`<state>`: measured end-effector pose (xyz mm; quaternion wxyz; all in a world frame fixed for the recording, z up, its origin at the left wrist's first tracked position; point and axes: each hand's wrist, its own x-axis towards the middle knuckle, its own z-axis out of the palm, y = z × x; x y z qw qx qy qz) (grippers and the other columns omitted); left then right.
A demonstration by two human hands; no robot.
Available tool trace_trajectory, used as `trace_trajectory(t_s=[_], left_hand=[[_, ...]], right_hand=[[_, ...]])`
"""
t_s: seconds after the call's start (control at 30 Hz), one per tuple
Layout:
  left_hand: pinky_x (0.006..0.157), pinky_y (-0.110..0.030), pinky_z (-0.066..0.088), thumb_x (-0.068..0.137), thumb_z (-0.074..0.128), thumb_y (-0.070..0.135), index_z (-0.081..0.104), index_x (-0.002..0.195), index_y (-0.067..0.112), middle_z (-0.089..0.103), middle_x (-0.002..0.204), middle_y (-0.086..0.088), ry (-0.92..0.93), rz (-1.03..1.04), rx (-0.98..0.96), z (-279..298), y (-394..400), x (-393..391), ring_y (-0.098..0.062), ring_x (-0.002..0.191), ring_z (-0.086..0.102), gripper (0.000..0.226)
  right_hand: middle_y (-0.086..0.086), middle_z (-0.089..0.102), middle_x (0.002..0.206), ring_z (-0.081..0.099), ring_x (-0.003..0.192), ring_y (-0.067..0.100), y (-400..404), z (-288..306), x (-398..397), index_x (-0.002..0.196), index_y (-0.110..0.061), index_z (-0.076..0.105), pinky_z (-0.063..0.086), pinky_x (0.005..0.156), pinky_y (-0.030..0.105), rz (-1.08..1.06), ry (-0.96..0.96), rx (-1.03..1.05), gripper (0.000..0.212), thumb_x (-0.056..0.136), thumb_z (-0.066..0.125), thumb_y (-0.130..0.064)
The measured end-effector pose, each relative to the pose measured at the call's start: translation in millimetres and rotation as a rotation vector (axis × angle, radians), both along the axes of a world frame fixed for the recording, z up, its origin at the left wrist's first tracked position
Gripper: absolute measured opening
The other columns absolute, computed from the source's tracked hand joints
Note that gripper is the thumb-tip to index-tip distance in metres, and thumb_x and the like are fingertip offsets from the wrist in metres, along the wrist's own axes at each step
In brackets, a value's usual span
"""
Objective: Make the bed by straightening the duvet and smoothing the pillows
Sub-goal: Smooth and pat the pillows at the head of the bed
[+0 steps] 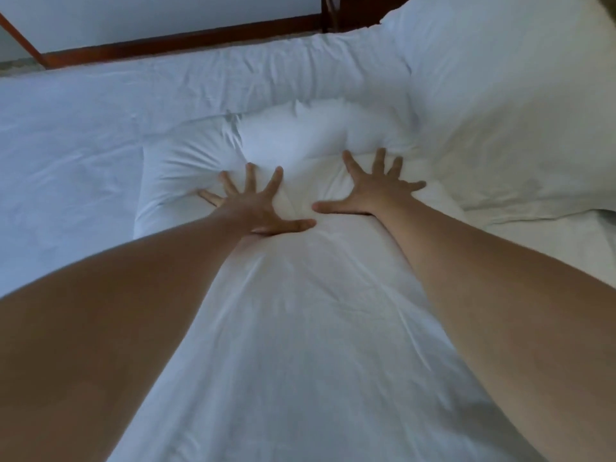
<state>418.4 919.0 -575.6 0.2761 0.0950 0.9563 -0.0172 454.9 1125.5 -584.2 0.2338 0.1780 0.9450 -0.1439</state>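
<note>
A white pillow (300, 295) lies lengthwise in front of me on the bed, creased at its far end. My left hand (256, 205) presses flat on it with fingers spread wide. My right hand (373, 188) presses beside it, fingers also splayed and straight. The two thumbs point toward each other, a small gap apart. A second white pillow (506, 111) lies at the right, its edge overlapping the first. White bedding (66, 135) covers the left of the bed, wrinkled along the far edge.
A dark wooden bed frame rail (180, 41) runs along the far side, with a slanted wooden post (20, 35) at the far left. A pale wall (160, 15) stands behind it.
</note>
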Motion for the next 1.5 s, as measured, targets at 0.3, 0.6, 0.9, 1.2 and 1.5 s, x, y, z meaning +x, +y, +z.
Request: trace_trajectory(t_s=[0.3,0.6,0.9,1.2,1.5], left_hand=[[0.096,-0.083,-0.010,0.036,0.029,0.108,-0.022,0.145,0.054,-0.034,0.158,0.002,-0.013,-0.052,-0.072,-52,14,-50,-0.057,0.138,-0.027,0.132],[0.098,-0.081,-0.014,0.036,0.025,0.108,-0.025,0.145,0.051,-0.034,0.158,0.000,0.101,-0.017,-0.064,-58,21,-42,-0.051,0.138,-0.032,0.132],[0.109,-0.073,-0.011,0.082,0.012,0.085,-0.010,0.154,0.039,-0.014,0.165,0.000,0.202,-0.027,-0.093,-22,11,57,-0.044,0.147,-0.016,0.088],[0.110,-0.069,-0.012,0.097,0.006,0.050,0.008,0.156,0.036,0.002,0.166,0.003,0.394,0.015,-0.006,4,-28,235,-0.037,0.150,-0.010,0.061],[0.100,-0.080,-0.012,0.076,0.008,0.088,-0.019,0.147,0.052,-0.031,0.158,0.016,0.203,0.162,0.051,20,-102,371,-0.028,0.144,-0.035,0.084]], right_hand=[[0.011,-0.029,0.160,-0.021,0.147,0.042,-3,-61,-42,0.149,-0.048,-0.019,0.000,0.099,0.084,0.003,0.097,0.067,0.135,0.044,0.047,-0.102],[0.017,-0.025,0.160,-0.019,0.146,0.045,-10,-62,-29,0.150,-0.045,-0.018,-0.001,0.100,0.082,-0.044,0.204,0.129,0.130,0.051,0.047,-0.098],[0.014,-0.012,0.164,-0.009,0.149,0.041,-26,-20,76,0.155,-0.040,-0.006,-0.014,0.114,0.064,-0.002,0.201,0.214,0.096,0.077,0.017,-0.090],[0.008,-0.009,0.165,-0.015,0.151,0.027,-42,18,239,0.157,-0.034,-0.002,-0.016,0.111,0.065,-0.070,0.262,0.193,0.094,0.079,0.000,-0.086],[0.027,-0.019,0.159,-0.012,0.148,0.044,-61,44,373,0.152,-0.039,-0.021,-0.002,0.113,0.069,-0.372,0.002,0.031,0.118,0.060,0.021,-0.101]])
